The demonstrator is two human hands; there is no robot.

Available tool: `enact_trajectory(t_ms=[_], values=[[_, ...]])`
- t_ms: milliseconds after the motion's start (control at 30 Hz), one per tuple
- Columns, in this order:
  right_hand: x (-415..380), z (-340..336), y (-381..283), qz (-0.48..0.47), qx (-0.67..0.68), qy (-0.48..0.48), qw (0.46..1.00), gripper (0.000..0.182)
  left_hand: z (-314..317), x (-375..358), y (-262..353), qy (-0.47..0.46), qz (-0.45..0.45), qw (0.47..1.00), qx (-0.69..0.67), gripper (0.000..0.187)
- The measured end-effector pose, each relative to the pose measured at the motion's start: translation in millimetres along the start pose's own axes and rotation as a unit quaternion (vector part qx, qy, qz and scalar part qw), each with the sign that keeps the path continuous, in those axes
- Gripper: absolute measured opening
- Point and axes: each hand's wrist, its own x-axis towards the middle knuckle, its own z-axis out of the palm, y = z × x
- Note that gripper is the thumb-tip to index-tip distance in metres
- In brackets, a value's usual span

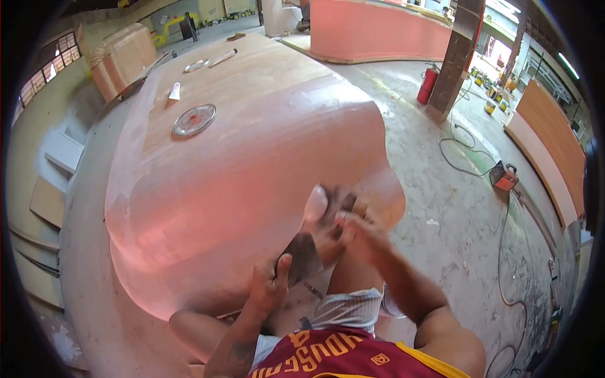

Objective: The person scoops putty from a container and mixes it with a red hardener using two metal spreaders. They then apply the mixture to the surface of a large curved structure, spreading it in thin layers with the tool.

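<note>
My left hand [271, 282] is closed on a dark, flat spreader [304, 259], thumb along its near edge. To the right, my right hand [364, 230] is bent around a dark scraper [343, 203], smeared by motion. A lump of pale pink putty [316, 203] shows between the two tools, by the scraper's left side. Both hands are in front of a large, curved wooden piece [214, 183], its rounded side coated in smooth pink. On its top lie a round metal lid [195, 120] with red smears and a white tube [174, 91].
Farther along the top are a metal ring [196, 65] and another tube [224, 57]. A fire extinguisher [428, 84] stands by a pillar [459, 57]. On the floor at right sit a red machine [504, 176] and a trailing cable [504, 277]. A long pink curved counter [378, 31] stands behind.
</note>
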Motion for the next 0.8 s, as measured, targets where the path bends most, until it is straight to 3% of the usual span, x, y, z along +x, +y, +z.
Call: enact_trajectory(t_ms=[67,133,200,233,367,400,500,533,600,667,800], values=[[58,-12,-67,-0.174,-0.207,-0.163,0.949,0.014,6,-4,-16,0.010,-0.039,0.999,0.015,0.041],[117,-5,-126,-0.257,-0.432,-0.100,0.859,0.017,13,-13,-31,0.015,-0.081,0.996,-0.016,0.043],[185,13,-171,-0.443,-0.635,-0.084,0.627,0.024,17,-14,-38,0.020,-0.111,0.993,-0.039,0.043],[207,24,-185,-0.344,-0.671,-0.063,0.654,0.030,18,-14,-37,0.024,-0.120,0.991,-0.048,0.043],[320,-10,-194,-0.381,-0.798,-0.136,0.447,0.030,25,-4,-32,0.094,-0.094,0.990,-0.046,0.053],[323,-10,-191,-0.362,-0.819,-0.147,0.421,0.027,26,-1,-31,0.106,-0.100,0.988,-0.046,0.054],[315,-6,-177,-0.338,-0.841,-0.125,0.404,0.027,26,1,-29,0.130,-0.120,0.983,-0.042,0.055],[314,-10,-175,-0.331,-0.844,-0.155,0.392,0.042,25,3,-31,0.130,-0.124,0.983,-0.038,0.056],[301,-14,-168,-0.308,-0.845,-0.155,0.409,0.040,25,8,-36,0.121,-0.136,0.983,-0.036,0.056],[269,-10,-168,-0.277,-0.864,-0.162,0.388,0.034,26,13,-40,0.105,-0.148,0.983,-0.036,0.057],[225,-8,-183,-0.247,-0.859,-0.211,0.396,0.039,35,25,-45,0.116,-0.153,0.980,-0.045,0.057]])
